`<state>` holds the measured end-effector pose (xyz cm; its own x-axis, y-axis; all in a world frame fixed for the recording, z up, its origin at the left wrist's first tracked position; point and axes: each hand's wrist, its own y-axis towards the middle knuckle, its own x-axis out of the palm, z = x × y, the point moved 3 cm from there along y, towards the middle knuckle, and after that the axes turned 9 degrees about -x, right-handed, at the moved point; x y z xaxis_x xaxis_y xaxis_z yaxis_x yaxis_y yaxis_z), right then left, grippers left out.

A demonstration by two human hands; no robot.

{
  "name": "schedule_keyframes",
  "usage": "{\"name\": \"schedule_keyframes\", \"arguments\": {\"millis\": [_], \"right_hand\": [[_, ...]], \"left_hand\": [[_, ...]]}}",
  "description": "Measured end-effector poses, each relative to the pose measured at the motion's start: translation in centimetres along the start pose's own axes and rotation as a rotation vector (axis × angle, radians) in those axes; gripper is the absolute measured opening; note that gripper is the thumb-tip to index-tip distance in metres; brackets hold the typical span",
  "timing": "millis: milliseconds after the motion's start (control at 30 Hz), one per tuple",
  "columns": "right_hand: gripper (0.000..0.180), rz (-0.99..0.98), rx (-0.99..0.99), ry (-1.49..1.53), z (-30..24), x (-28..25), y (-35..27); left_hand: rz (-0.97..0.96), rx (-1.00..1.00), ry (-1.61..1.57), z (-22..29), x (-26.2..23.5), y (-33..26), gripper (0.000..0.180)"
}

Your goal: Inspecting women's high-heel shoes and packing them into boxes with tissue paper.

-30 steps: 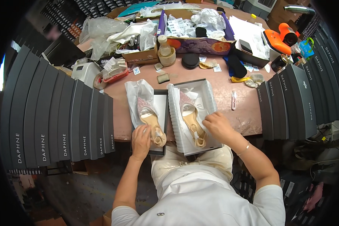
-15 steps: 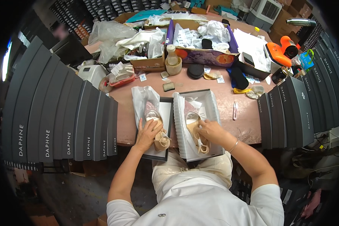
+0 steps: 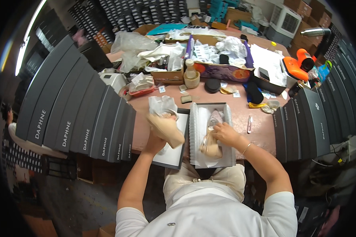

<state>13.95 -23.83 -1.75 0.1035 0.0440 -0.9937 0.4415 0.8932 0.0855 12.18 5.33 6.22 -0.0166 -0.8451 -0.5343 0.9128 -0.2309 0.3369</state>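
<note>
My left hand [image 3: 158, 143] is closed round a beige sandal [image 3: 167, 128], holding it tilted with its smooth underside showing. It is over the left shoe box [image 3: 182, 128], a dark-edged box with white paper [image 3: 162, 103] at its far end. My right hand [image 3: 224, 133] has its fingers closed on the upper part of the other sandal [image 3: 213, 151], which has a pinkish toe and a beige heel. That sandal lies in the right shoe box [image 3: 227, 112], lined with white ribbed padding [image 3: 194, 136]. My fingertips are partly hidden on both sides.
Dark shoe boxes stand in rows at the left [image 3: 73, 114] and right [image 3: 300, 122]. Small snips [image 3: 249, 124] lie right of the boxes. Behind are a bottle in a round holder [image 3: 191, 77], a purple carton [image 3: 221, 71] of packing and an orange tape dispenser [image 3: 294, 69].
My left hand has lifted its sandal out of the left box and turned it underside out. The right sandal has been tipped in its box by my right hand. The view has shifted slightly.
</note>
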Motion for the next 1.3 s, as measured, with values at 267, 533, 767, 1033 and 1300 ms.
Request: {"name": "schedule_keyframes", "arguments": {"millis": [267, 533, 767, 1033, 1300], "right_hand": [[0.041, -0.025, 0.767, 0.754, -6.8, -2.8, -1.5], [0.061, 0.333, 0.983, 1.186, -6.2, -0.1, -1.8], [0.065, 0.589, 0.899, 1.425, -6.8, -1.0, -3.3], [0.071, 0.537, 0.751, 0.667, -7.8, -3.0, -2.5], [0.059, 0.218, 0.894, 1.215, -8.2, 4.7, -0.9]], "left_hand": [[0.009, -0.066, 0.506, -6.5, 2.2, -3.5, 0.031], [0.119, -0.251, -0.041, 3.8, 6.3, -4.4, 0.025], [0.106, -0.361, -0.285, 4.9, 10.9, -4.4, 0.051], [0.066, -0.530, -0.691, 4.2, 14.3, -6.6, 0.047], [0.034, -0.608, -0.748, 4.4, 14.9, -9.2, 0.044]]}}
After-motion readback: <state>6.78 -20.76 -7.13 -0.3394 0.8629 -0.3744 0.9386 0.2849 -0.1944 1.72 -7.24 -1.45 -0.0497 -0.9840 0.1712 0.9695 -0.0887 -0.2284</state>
